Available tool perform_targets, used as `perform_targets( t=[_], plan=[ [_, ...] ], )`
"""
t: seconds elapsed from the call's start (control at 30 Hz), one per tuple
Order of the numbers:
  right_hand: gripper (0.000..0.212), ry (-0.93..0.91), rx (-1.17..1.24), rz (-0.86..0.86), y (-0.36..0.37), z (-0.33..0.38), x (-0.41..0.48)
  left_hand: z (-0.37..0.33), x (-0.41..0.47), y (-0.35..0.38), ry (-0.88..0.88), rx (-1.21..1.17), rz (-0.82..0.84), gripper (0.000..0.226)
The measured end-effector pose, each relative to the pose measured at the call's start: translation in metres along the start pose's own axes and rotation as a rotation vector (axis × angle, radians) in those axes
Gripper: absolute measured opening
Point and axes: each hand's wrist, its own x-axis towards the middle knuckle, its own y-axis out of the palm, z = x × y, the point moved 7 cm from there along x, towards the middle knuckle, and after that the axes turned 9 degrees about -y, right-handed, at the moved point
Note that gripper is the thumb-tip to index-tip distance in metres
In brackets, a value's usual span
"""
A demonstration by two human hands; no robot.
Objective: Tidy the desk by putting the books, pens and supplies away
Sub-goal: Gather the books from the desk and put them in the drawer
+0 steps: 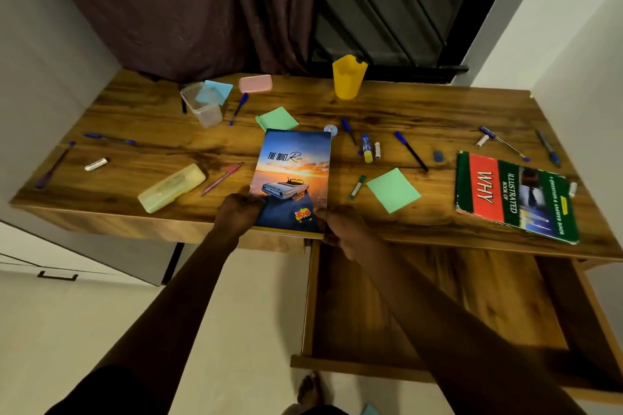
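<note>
- Head view: the left hand and the right hand each grip a near corner of the blue book, which lies at the front edge of the table; the fingers beneath it are hidden.
- The open drawer below is blurred and partly covered by the right forearm.

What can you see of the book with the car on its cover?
The book is a thin softcover: a pale convertible under an orange sunset, the title The Quiet Ride, a red-and-yellow badge. It lies closed, face up, at the near edge of the desk. The left hand and the right hand grip its near corners.
</note>
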Motion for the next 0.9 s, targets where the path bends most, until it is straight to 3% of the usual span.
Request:
perform_targets(
  t=[0.23, 0.43, 0.67, 0.9],
  plan=[
    [0.033, -0.082, -0.1, -0.007, -0.007, -0.001, 0.008, 0.014, -0.002, 0.01, -0.034, -0.193, 0.164, 0.03],
    [0.029, -0.08, -0.003, 0.039, -0.019, -0.02, -0.001, 0.032, -0.051, 0.016, -0.06, -0.485, 0.257, 0.036],
    [0.027, -0.196, 0.092, 0.131, -0.052, -0.024, -0.043, 0.04, -0.126, 0.013, -0.014, -0.545, 0.322, 0.035],
    [0.041, -0.175, 0.133, 0.253, -0.109, -0.055, -0.121, 0.047, -0.222, 0.03, -0.047, -0.542, 0.403, 0.037]
  ],
)
